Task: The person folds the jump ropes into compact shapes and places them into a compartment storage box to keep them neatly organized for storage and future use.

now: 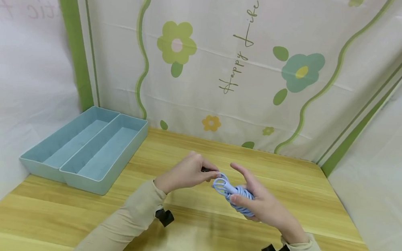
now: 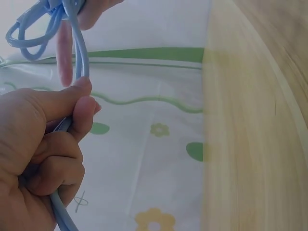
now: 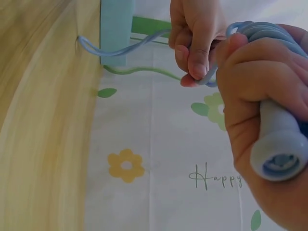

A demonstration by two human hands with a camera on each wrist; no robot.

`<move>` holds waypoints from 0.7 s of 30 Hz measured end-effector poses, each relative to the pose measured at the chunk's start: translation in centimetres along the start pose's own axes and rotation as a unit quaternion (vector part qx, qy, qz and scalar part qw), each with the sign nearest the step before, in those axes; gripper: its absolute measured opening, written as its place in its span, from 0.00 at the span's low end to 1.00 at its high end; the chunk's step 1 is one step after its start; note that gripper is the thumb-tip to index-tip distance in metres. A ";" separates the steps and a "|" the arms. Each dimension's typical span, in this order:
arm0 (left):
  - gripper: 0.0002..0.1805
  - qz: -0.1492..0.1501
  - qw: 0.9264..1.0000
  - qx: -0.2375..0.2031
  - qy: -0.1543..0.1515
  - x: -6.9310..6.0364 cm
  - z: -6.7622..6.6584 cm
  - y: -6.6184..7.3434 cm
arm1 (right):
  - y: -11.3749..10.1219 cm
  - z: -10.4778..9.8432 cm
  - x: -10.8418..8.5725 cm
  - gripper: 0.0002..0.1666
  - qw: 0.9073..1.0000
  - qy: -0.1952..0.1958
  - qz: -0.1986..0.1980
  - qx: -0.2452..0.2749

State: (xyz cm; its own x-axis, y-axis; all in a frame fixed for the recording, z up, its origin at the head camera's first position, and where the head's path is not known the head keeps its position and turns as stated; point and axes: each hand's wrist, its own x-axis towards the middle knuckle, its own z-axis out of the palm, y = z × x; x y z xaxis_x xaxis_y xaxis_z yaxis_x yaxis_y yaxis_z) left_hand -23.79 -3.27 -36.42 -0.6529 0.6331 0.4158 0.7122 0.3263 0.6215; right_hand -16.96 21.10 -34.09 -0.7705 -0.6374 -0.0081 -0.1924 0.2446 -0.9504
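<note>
The blue cord (image 1: 246, 200) is wound into a bundle and held in the air above the worktop (image 1: 243, 249), between the 2 hands. Its long axis is slanted: the loose loops point to the left hand (image 1: 191, 172), and the wound part sits in the palm of the right hand (image 1: 267, 204) — so the right hand is the nearer to the bundle.

The right hand grips the bundle together with a pale handle (image 3: 276, 142), its thumb laid across; 1 finger is stretched out, free of the cord. The left hand has its fingers curled and pinches the strands just beside the loops; in the right wrist view, a loop sticks out past this hand. Something dark shows at the left fingers — I cannot tell what it is.

Farther out, 2 light blue trays (image 1: 125, 154) stand side by side at the far left corner of the worktop. Along its far edge hangs a flowered curtain (image 1: 196, 96).
</note>
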 end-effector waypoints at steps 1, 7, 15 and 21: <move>0.06 0.003 1.000 0.004 0.000 0.0 0.0 0.1 | 0.0 0.1 0.0 0.43 1.000 0.000 0.010 -0.003; 0.07 0.037 0.999 0.014 0.003 0.0 0.0 0.6 | 0.4 0.8 0.4 0.40 0.996 0.010 0.047 -0.069; 0.06 0.114 0.993 0.024 0.003 -0.2 -0.5 2.0 | 1.2 2.0 1.2 0.35 0.992 0.026 0.044 -0.112; 0.06 0.158 0.986 0.053 0.012 -0.5 -0.5 3.3 | 1.5 2.7 1.5 0.30 0.993 0.057 0.050 -0.092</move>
State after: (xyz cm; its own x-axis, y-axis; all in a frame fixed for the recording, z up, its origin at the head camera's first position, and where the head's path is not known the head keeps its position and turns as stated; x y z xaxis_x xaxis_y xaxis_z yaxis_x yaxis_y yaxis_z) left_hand -21.24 -2.80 -34.24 -0.3993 0.6979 0.5946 0.9032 0.1877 0.3861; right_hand -16.74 18.54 -36.39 -0.8533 -0.5186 -0.0537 -0.2115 0.4385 -0.8735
